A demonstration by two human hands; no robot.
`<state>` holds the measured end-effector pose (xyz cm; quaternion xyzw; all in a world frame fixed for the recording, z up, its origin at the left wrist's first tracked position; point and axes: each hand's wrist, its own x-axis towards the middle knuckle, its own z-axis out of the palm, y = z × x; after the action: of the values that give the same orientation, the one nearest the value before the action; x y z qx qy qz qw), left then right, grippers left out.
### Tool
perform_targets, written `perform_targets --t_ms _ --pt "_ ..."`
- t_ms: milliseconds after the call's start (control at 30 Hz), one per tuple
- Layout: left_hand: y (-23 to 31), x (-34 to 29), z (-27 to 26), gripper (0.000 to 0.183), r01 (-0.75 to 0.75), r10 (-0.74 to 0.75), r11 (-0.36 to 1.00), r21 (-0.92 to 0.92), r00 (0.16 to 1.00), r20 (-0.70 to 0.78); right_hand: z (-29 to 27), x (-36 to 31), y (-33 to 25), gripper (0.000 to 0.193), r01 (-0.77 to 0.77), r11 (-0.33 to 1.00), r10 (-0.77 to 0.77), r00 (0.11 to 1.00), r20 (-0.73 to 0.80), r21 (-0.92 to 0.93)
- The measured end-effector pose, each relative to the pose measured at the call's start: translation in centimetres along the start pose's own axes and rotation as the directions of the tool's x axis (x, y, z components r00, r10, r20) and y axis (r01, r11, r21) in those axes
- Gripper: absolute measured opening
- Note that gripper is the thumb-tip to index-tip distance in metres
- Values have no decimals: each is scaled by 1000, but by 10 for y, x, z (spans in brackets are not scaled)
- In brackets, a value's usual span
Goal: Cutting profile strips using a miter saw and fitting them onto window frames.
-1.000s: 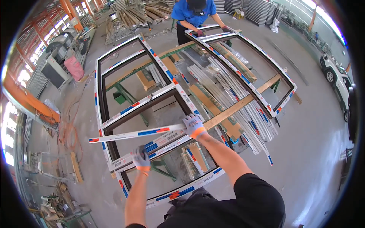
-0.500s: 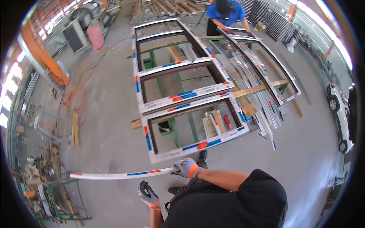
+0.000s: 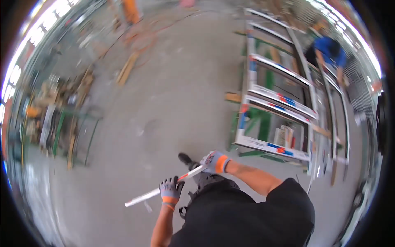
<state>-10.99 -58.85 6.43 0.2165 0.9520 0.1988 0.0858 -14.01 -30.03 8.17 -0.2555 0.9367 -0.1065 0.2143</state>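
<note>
A long white profile strip [image 3: 142, 198] with red markings slants in front of my body, its free end to the lower left. My right hand [image 3: 213, 162], in a grey glove with an orange cuff, is closed round its upper right end. Farther down the strip, my left hand [image 3: 170, 190], gloved the same way, has its fingers wrapped over it. Motion blurs the picture somewhat. To the right of my hands lies a large frame [image 3: 263, 145] with white, red and blue film, resting on green supports [image 3: 263, 119].
Another person in a blue shirt [image 3: 329, 51] bends over a second frame [image 3: 347, 123] at far right. On the left stands a green metal rack [image 3: 59, 127] heaped with offcuts. A wooden piece [image 3: 128, 68] and an orange hose [image 3: 142, 39] lie on the floor.
My view has swung left, so the frames now appear farther right. My left hand, apart from the strip before, has taken hold of it. The strip has turned to a slant.
</note>
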Motion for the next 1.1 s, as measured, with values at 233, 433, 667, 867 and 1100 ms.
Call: perform_targets --t_ms 233,433,667,867,1100 --pt "-159 -34 -73 40 485 -484 874 -26 874 44 -20 200 -83 33 295 953 -288 951 112 -60" --pt "-281 -96 -113 40 686 -697 711 -157 716 -28 -72 396 -193 37 592 802 -595 780 191 79" --pt "-469 -151 -137 39 731 -849 503 -461 519 -103 -83 606 -342 28 441 827 -537 803 260 348" --pt "-650 -143 -259 42 658 -793 547 -517 606 -67 -117 727 -450 24 21 382 -264 961 87 924" --pt "-854 -101 -382 44 714 -777 612 -339 624 -88 -147 876 -455 34 36 333 69 996 -62 942"
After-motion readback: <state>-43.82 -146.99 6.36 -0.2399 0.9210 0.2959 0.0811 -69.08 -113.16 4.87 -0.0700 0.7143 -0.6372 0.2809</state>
